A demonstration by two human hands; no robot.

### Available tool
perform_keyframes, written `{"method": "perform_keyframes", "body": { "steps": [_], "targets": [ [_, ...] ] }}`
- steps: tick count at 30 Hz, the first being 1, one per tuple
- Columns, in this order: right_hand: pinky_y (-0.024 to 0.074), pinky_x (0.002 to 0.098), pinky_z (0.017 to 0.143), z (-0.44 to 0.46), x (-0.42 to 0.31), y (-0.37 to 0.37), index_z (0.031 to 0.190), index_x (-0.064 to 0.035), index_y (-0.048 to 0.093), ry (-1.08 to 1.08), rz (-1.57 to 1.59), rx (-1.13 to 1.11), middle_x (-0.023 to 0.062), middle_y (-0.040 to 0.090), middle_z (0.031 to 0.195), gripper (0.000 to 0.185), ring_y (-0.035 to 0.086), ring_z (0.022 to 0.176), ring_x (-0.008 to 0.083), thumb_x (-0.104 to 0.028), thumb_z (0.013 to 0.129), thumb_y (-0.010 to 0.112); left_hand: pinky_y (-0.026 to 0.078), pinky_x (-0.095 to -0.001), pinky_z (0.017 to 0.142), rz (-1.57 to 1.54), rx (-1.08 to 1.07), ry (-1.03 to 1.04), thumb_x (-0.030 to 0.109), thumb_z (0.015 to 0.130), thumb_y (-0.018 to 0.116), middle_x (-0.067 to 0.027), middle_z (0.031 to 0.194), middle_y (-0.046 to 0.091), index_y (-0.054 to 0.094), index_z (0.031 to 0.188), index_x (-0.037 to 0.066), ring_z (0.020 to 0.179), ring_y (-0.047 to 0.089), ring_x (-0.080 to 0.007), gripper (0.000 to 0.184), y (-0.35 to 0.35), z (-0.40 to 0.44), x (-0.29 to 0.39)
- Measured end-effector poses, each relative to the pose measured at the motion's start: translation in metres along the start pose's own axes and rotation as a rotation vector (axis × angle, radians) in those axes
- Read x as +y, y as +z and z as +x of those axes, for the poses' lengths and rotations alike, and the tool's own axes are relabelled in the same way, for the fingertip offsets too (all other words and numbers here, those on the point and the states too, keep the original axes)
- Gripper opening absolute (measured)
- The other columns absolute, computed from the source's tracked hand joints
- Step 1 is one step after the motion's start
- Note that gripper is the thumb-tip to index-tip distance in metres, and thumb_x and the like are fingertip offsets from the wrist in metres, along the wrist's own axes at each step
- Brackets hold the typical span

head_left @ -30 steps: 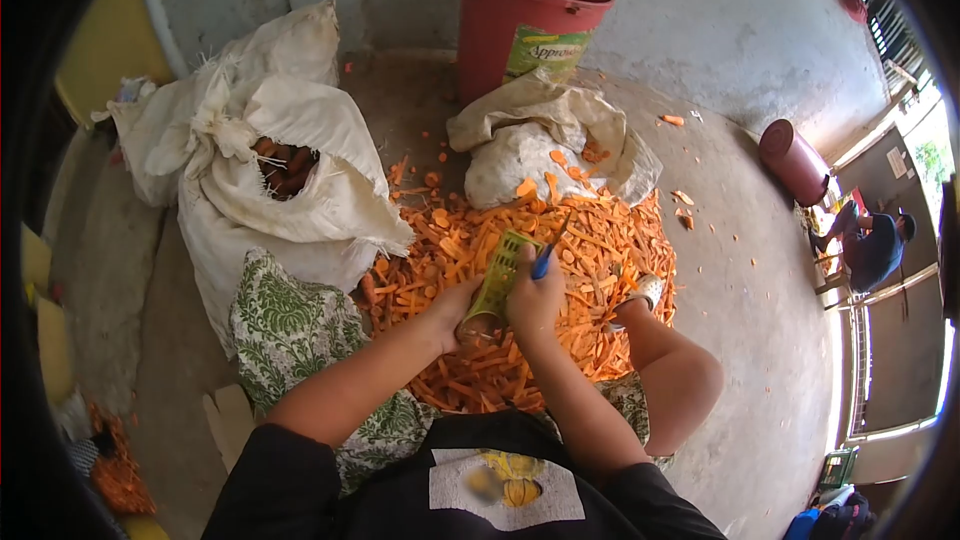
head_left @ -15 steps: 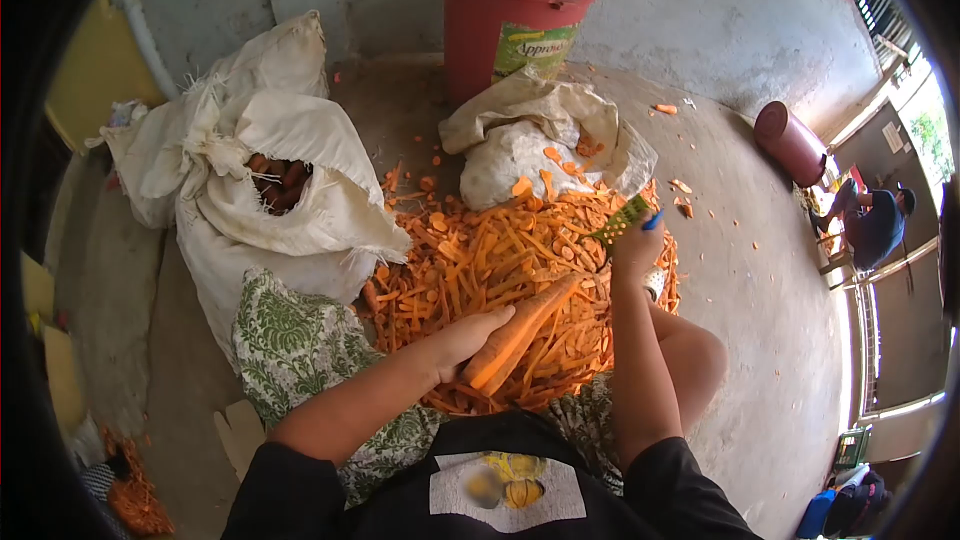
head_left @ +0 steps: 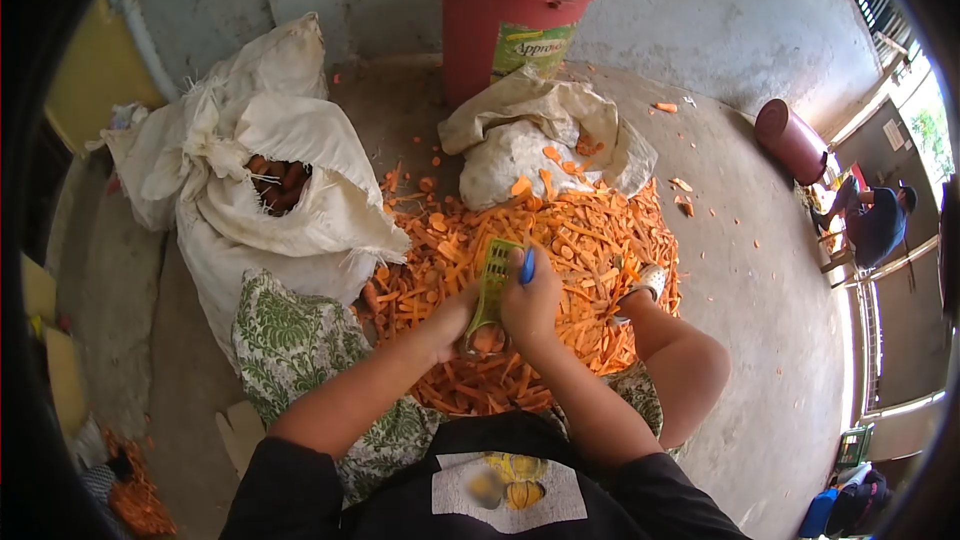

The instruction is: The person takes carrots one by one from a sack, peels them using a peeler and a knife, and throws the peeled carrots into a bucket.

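My right hand (head_left: 532, 305) is closed around a yellow-green vegetable peeler (head_left: 494, 272) with a perforated flat body. A small blue piece (head_left: 528, 266) sticks out between its fingers; I cannot tell what it belongs to. My left hand (head_left: 452, 318) is closed on a carrot (head_left: 488, 340), whose near end shows at the lower end of the peeler. The rest of the carrot is hidden by the peeler and my hands. Both hands are close together over a large heap of orange carrot peelings and slices (head_left: 580, 230).
A white sack (head_left: 290, 150) of unpeeled roots stands left, a crumpled sack (head_left: 510, 155) behind the heap. Beyond it is a red bucket (head_left: 480, 30). A dark red bin (head_left: 788, 142) lies tilted at right, near a seated person (head_left: 872, 225). Scraps dot the floor.
My right hand has swung left and down with the peeler, from the heap's right side to the carrot. The carrot, earlier in full view and slanting up right, is now mostly hidden.
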State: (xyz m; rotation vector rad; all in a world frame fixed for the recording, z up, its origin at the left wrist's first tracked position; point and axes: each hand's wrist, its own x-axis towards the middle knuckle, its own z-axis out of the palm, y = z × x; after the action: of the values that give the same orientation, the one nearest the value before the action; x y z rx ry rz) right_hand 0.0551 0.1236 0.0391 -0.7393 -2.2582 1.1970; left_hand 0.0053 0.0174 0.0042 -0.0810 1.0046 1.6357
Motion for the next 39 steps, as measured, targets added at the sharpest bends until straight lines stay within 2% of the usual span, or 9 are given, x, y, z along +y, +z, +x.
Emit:
{"method": "perform_keyframes", "body": {
  "steps": [8, 11, 16, 22, 28, 30, 36, 38, 39],
  "targets": [
    [0.0402, 0.0404, 0.051, 0.107, 0.091, -0.03, 0.076, -0.0016, 0.05, 0.175, -0.343, 0.496, 0.0145, 0.054, 0.061, 0.027, 0.053, 0.056, 0.0346, -0.026, 0.087, 0.046, 0.05, -0.0313, 0.055, 0.141, -0.104, -0.135, 0.045, 0.09, 0.028, -0.009, 0.079, 0.053, 0.044, 0.104, 0.004, 0.068, 0.055, -0.0178, 0.046, 0.004, -0.011, -0.007],
    [0.0401, 0.0373, 0.05, 0.107, 0.091, -0.045, 0.077, -0.0014, 0.05, 0.09, -0.139, 0.558, 0.014, 0.052, 0.061, 0.027, 0.052, 0.053, 0.0293, -0.025, 0.088, 0.045, 0.052, -0.0344, 0.056, 0.084, -0.151, -0.127, 0.046, 0.09, 0.03, -0.0094, 0.081, 0.053, 0.043, 0.107, 0.004, 0.072, 0.057, -0.0196, 0.047, 0.005, -0.011, -0.004],
    [0.0399, 0.0348, 0.049, 0.03, 0.004, -0.027, 0.079, -0.0004, 0.049, 0.133, 0.31, 0.139, 0.0119, 0.048, 0.057, 0.023, 0.048, 0.051, 0.0204, -0.021, 0.088, 0.045, 0.053, -0.0362, 0.055, -0.013, -0.013, -0.083, 0.045, 0.09, 0.031, -0.011, 0.086, 0.055, 0.046, 0.105, 0.003, 0.075, 0.059, -0.0213, 0.047, 0.011, -0.015, 0.002],
    [0.0422, 0.0401, 0.054, -0.007, -0.003, -0.001, 0.087, -0.0007, 0.052, -0.047, -0.028, 0.037, 0.0186, 0.055, 0.064, 0.017, 0.055, 0.06, 0.0339, -0.017, 0.086, 0.048, 0.052, -0.033, 0.055, 0.024, -0.018, 0.0, 0.04, 0.091, 0.029, -0.011, 0.091, 0.058, 0.048, 0.108, 0.004, 0.075, 0.06, -0.0188, 0.045, 0.002, -0.009, -0.002],
    [0.042, 0.0434, 0.056, 0.096, 0.076, -0.038, 0.085, -0.0001, 0.052, 0.142, -0.232, 0.44, 0.0189, 0.056, 0.065, 0.029, 0.055, 0.062, 0.0365, -0.028, 0.087, 0.046, 0.049, -0.0284, 0.065, 0.322, -0.009, -0.037, 0.04, 0.091, 0.031, -0.0084, 0.089, 0.056, 0.046, 0.112, 0.003, 0.078, 0.058, -0.0151, 0.044, 0.02, -0.029, -0.005],
    [0.0368, 0.0379, 0.05, 0.113, 0.091, -0.058, 0.075, 0.0005, 0.051, 0.189, -0.321, 0.65, 0.0136, 0.053, 0.059, 0.028, 0.049, 0.051, 0.0268, -0.024, 0.086, 0.046, 0.05, -0.0304, 0.064, 0.301, -0.142, -0.042, 0.04, 0.091, 0.031, -0.0087, 0.09, 0.055, 0.042, 0.116, 0.003, 0.079, 0.057, -0.0165, 0.046, 0.021, -0.031, 0.0],
    [0.0349, 0.0332, 0.048, 0.058, 0.033, -0.052, 0.068, -0.0008, 0.048, 0.167, 0.245, 0.336, 0.0073, 0.045, 0.054, 0.03, 0.042, 0.049, 0.0169, -0.023, 0.087, 0.045, 0.051, -0.0336, 0.059, 0.046, -0.164, -0.147, 0.041, 0.091, 0.029, -0.0105, 0.091, 0.053, 0.041, 0.116, 0.002, 0.075, 0.057, -0.0198, 0.047, -0.01, -0.004, -0.009],
    [0.039, 0.034, 0.047, 0.027, 0.011, -0.031, 0.078, 0.0007, 0.05, -0.064, 0.223, 0.223, 0.013, 0.052, 0.058, 0.025, 0.049, 0.051, 0.0215, -0.022, 0.088, 0.046, 0.052, -0.033, 0.058, -0.023, -0.168, -0.125, 0.041, 0.092, 0.027, -0.009, 0.088, 0.054, 0.044, 0.111, 0.002, 0.072, 0.057, -0.0198, 0.047, -0.006, -0.003, -0.011],
    [0.0392, 0.0355, 0.049, 0.014, 0.01, -0.018, 0.079, 0.0008, 0.049, -0.022, 0.137, 0.174, 0.0144, 0.052, 0.059, 0.023, 0.05, 0.051, 0.024, -0.021, 0.087, 0.047, 0.051, -0.0327, 0.057, -0.059, -0.106, -0.106, 0.041, 0.092, 0.025, -0.0083, 0.086, 0.055, 0.045, 0.11, 0.003, 0.071, 0.056, -0.0193, 0.047, 0.003, -0.007, -0.008]
  ]
}}
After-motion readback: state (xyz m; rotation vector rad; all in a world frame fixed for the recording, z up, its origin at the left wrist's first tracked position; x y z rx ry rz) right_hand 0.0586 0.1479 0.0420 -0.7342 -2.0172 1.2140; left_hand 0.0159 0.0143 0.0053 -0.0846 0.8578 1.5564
